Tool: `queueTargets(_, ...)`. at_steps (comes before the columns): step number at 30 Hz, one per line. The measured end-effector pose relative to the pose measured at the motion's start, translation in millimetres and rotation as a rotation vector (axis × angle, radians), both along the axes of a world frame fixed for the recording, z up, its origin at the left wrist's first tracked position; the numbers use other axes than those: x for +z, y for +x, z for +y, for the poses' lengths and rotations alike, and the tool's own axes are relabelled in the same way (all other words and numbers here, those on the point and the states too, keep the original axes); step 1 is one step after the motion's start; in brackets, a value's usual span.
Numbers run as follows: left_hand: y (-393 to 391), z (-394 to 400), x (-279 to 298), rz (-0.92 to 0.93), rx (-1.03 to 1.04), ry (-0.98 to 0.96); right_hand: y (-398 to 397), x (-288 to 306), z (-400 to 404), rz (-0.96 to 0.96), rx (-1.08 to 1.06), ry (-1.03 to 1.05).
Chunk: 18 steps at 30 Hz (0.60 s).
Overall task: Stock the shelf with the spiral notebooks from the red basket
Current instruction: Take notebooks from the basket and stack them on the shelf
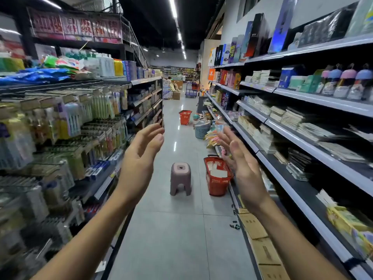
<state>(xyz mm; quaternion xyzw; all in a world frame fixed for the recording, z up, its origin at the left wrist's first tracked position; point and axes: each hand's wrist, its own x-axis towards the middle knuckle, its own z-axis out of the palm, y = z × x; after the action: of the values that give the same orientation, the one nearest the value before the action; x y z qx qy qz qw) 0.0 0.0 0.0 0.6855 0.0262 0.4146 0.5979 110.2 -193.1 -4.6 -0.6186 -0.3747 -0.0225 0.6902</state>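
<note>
Red basket (217, 179), seemingly notebooks (217, 168) inside

- you have a mauve plastic stool (180, 178) standing upright on the grey tiled floor (181, 229), mid-aisle.
- far down the aisle you see a second red basket (185, 117) on the floor, with a grey laundry-type basket (202, 129) nearer, to its right.
- on your left, racks of packaged toothbrushes (76, 118) hang in rows.
- flat cardboard boxes (260, 239) lie along the base of the right-hand shelving.
- ceiling strip lights (173, 7) run overhead.
</note>
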Motion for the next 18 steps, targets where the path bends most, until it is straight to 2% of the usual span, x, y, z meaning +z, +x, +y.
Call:
queueTargets(6,118,91,-11,0.092,-0.035,0.019,118,-14,90,0.058,-0.041,-0.079)
queueTargets(12,253,179,6,0.098,-0.063,0.041,254,3,171,0.080,-0.090,-0.039)
queueTargets(18,400,235,7,0.084,-0.105,0.013,388,-6,223,0.067,-0.127,-0.064)
